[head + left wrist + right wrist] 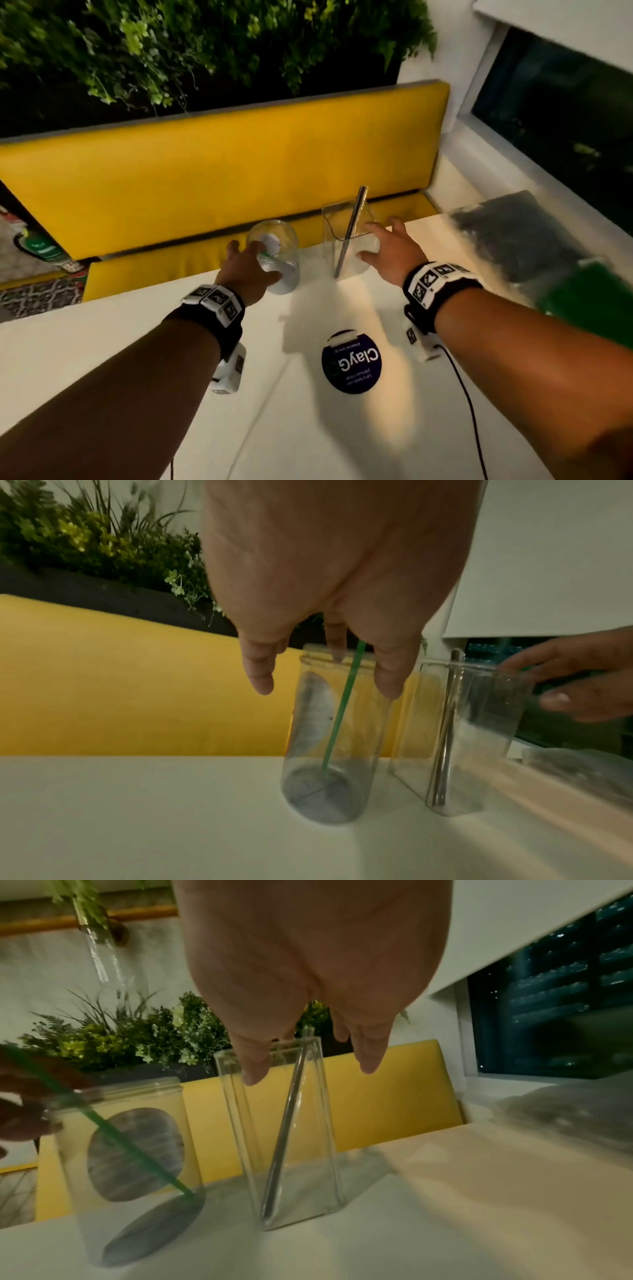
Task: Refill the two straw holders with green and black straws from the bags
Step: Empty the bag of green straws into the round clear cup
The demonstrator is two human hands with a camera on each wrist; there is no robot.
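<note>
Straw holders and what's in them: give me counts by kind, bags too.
Holders: 2, round jar and square holder
Green straws in the jar: 1
Dark straws in the square holder: 1
Bags of straws: 2, black and green
Total: 6

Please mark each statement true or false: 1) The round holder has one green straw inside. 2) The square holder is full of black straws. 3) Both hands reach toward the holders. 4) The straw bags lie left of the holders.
1) True: the round holder has one green straw.
2) False: the square holder has one dark straw.
3) True: left hand, right hand.
4) False: the bags lie to the right.
</note>
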